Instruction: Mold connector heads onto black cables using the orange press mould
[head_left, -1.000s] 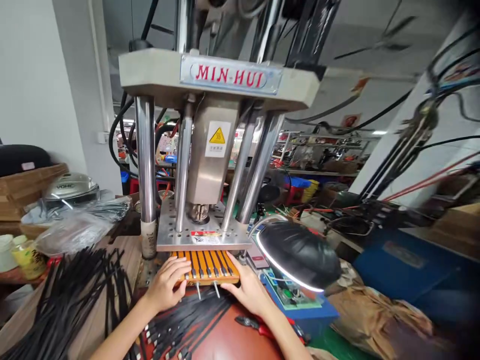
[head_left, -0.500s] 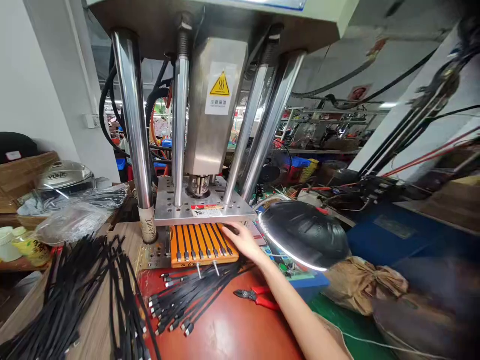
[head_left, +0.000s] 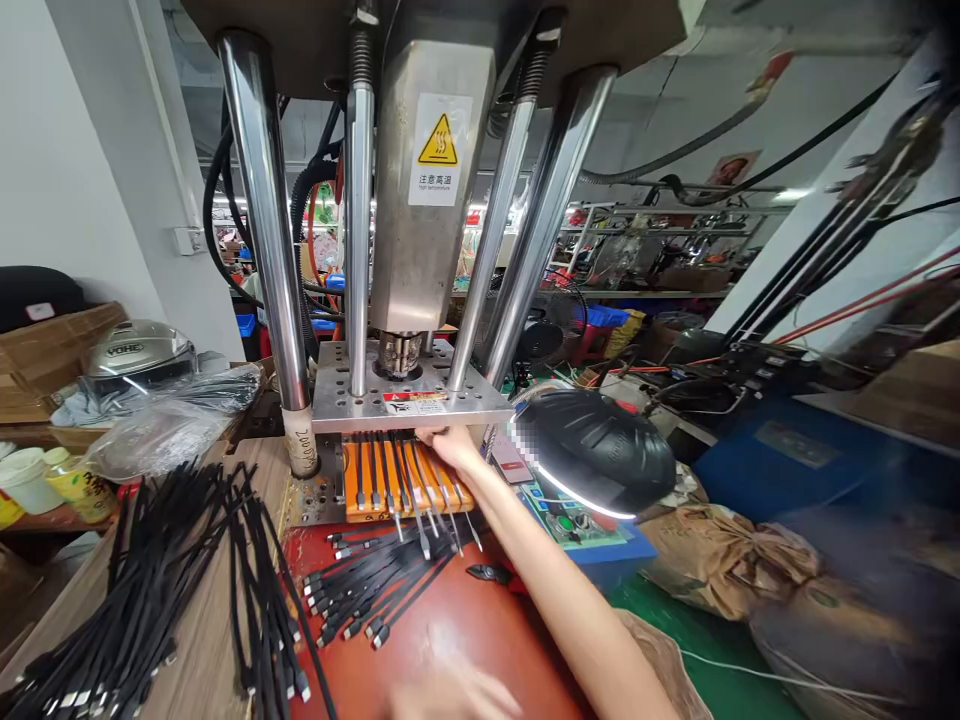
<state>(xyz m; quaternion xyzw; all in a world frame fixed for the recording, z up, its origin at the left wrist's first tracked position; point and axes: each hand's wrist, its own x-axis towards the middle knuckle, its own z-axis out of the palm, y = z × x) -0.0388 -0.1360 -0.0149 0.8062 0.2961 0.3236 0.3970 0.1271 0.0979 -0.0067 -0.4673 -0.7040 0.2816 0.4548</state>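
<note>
My right hand reaches under the steel plate of a press, its fingers curled around several black USB cables at the back of an orange mould block. Some of these cables are lifted out of line, and their plugs hang past the block's front edge. The plate partly hides my fingertips. At the bottom edge my left hand shows as a motion smear above the red mat; its fingers cannot be made out. A pile of black cables with metal plugs lies in front of the block.
Larger bundles of black cables cover the wooden board at left. Cutting pliers lie partly behind my right forearm. A black lamp hangs over a control box at right. Steel columns flank the heat-warning press head.
My right hand has moved from the block's right side to the cables' back ends, and several cables have shifted out of line. My left hand has come into view at the bottom.
</note>
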